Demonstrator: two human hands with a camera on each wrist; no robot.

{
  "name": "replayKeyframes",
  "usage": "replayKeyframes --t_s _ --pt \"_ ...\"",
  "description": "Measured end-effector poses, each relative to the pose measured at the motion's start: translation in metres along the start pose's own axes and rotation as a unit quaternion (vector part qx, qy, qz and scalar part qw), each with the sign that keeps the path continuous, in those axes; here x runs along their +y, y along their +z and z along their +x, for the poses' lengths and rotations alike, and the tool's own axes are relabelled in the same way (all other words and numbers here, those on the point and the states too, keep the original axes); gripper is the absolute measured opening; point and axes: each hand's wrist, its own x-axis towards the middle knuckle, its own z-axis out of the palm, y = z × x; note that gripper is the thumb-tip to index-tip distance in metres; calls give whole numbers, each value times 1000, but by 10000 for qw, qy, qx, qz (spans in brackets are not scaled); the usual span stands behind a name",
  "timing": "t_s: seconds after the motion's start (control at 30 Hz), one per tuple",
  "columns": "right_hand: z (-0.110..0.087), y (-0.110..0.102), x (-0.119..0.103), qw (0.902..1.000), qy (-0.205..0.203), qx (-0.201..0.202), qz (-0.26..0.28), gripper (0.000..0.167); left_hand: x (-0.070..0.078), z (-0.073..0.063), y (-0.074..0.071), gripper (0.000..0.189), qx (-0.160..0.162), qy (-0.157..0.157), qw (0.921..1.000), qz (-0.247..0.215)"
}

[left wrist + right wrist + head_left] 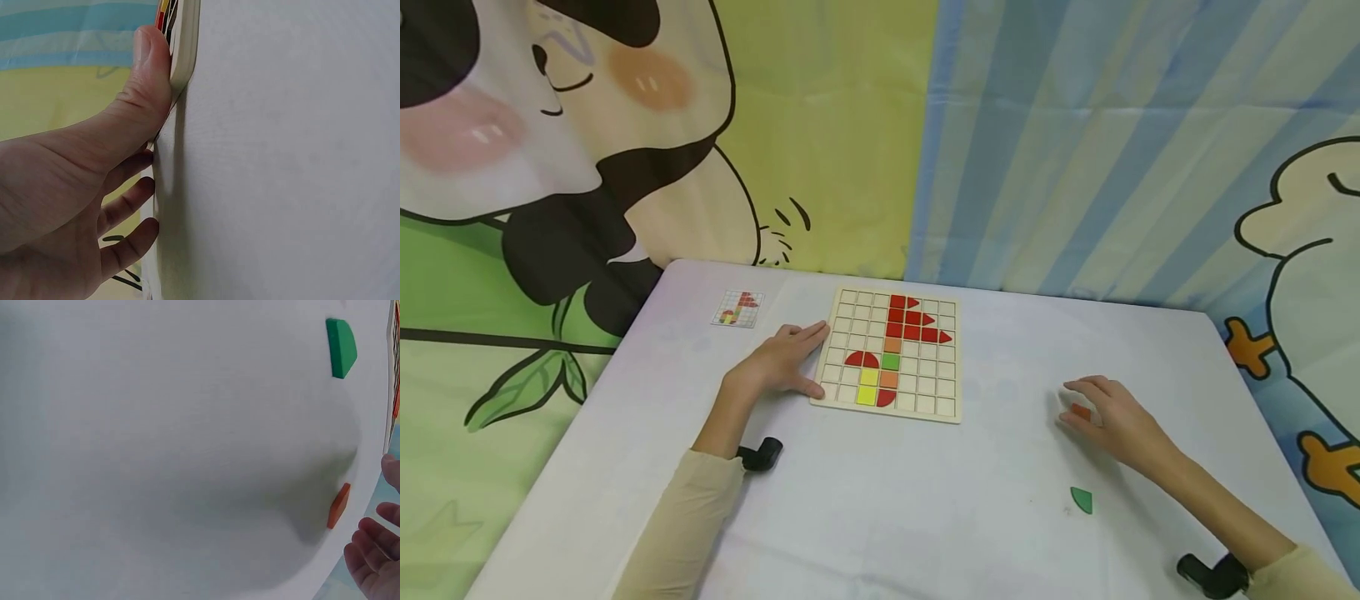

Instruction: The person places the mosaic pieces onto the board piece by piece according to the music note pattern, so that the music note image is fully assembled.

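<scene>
A wooden grid board lies on the table with coloured pieces on it: a red group with pointed tips at the top, two orange squares, a green square, yellow pieces and rounded red ones. My left hand rests against the board's left edge, fingers spread; in the left wrist view the thumb lies along its side. On the right, my right hand hovers with parted fingers over a loose orange square, holding nothing. A green quarter-round piece lies nearer the front.
A small printed card showing a similar coloured grid pattern lies left of the board on the white table. Behind the table hangs a cartoon-printed cloth. Black wrist devices sit at both wrists.
</scene>
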Motion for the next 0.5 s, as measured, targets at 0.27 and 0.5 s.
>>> replayKeyframes --t_s 0.27,0.5 --pt "-7 4 10 9990 299 -313 -114 51 -1 0 1 113 29 22 10000 -7" --pt "-7 13 15 9994 -137 130 -293 38 -1 -1 0 113 38 47 10000 21"
